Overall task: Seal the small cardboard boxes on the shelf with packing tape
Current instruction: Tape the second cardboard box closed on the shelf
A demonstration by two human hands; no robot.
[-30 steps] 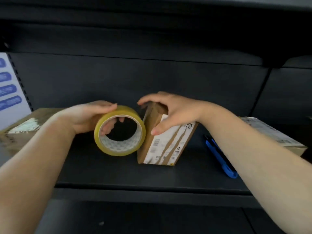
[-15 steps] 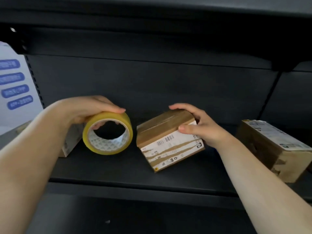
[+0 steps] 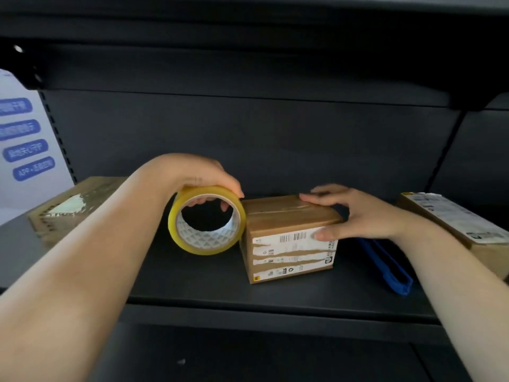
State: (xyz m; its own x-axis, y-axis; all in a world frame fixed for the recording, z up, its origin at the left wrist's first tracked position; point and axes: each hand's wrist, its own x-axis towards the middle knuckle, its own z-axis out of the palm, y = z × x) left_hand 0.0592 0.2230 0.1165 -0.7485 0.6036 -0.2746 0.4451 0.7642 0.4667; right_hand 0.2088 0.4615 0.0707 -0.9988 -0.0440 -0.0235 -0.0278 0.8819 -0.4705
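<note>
A small cardboard box (image 3: pixel 283 219) with a torn white label on its front stands flat on the dark shelf (image 3: pixel 192 282), a strip of tape across its top. My right hand (image 3: pixel 355 213) grips its right end, fingers on the top, thumb on the front. A yellow roll of packing tape (image 3: pixel 206 220) stands on edge, touching the box's left side. My left hand (image 3: pixel 192 175) holds the roll from above, fingertips inside its core.
A taped cardboard box (image 3: pixel 71 205) lies at the shelf's left end and a longer labelled box (image 3: pixel 454 224) at the right. A blue cutter (image 3: pixel 385 263) lies under my right forearm. A white sign (image 3: pixel 24 139) with blue labels stands far left. Another shelf hangs overhead.
My right hand has turned the small box from tilted on edge to flat on the shelf. The tape roll has moved right and now touches the box's left side.
</note>
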